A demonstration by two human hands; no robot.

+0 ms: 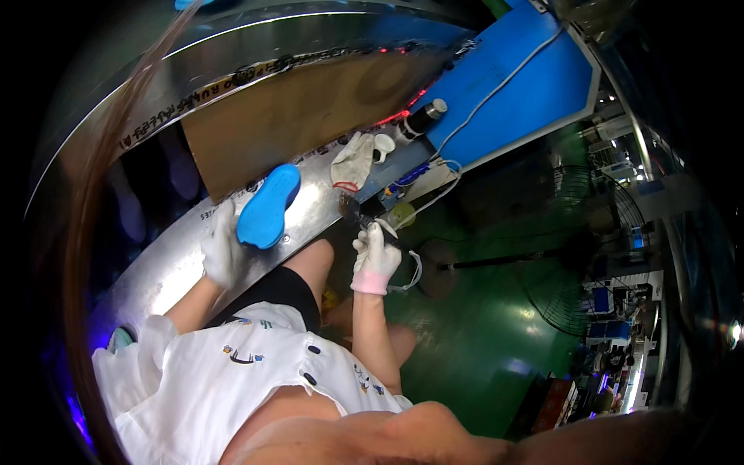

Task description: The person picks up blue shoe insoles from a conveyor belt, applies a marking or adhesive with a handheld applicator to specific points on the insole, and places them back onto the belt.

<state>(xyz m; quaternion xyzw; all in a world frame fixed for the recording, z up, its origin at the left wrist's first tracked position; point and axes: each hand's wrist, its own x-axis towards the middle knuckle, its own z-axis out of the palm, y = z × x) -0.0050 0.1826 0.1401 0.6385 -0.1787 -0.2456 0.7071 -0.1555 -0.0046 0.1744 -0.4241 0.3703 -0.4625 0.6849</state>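
Note:
A bright blue shoe sole [267, 208] lies on the shiny metal ledge in front of me. My left hand [222, 246], in a white glove, is beside the sole's near left edge; motion smears its fingers, and I cannot tell whether it touches the sole. To the right, my right hand [375, 257] wears a white glove with a pink cuff. Its fingers are closed around a dark-handled tool whose brownish head [349, 208] points away from me over the ledge's edge. Most of the handle is hidden by the fingers.
Beyond the sole lie a loose white glove [354, 159], a white cup [384, 146] and a dark bottle [421, 121] with a silver cap. A brown board [294, 116] stands behind. Dark soles [126, 203] show at left. A cable [496, 91] crosses a blue panel; a fan [554, 263] stands right.

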